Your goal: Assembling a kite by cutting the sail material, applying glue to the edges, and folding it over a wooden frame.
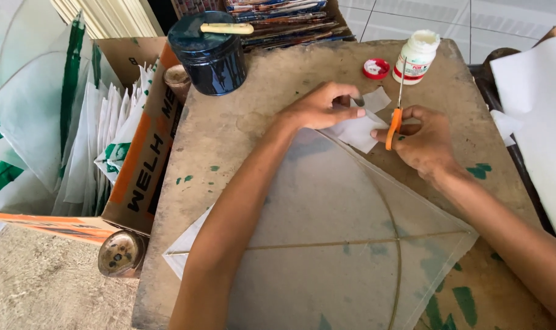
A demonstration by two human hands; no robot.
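Nearest you, a translucent paper kite (327, 244) lies flat on the worn table (229, 134), reaching from the near edge toward the middle, with thin sticks crossing it and its left tip poking past the table's left edge. Both your forearms run over it.

At the kite's far tip, around the middle of the table, your left hand (319, 109) has its fingers pinched on a small white paper piece (358, 131), holding it down at the tip. Just to the right, your right hand (421, 139) is closed through the orange handles of a pair of scissors (395, 116), whose blades point toward the far edge, beside the paper.

Green paint smears (478, 170) mark the table's right side and near right corner.

Near the far edge stand a white glue bottle (416, 56) and, just left of it, its red cap (375, 68), lying off. At the far left corner sits a dark round tin (209, 54) with a pale stick (226, 28) across its lid.

Off the left edge, a cardboard box (145, 153) holds upright white and green kites (110, 140).
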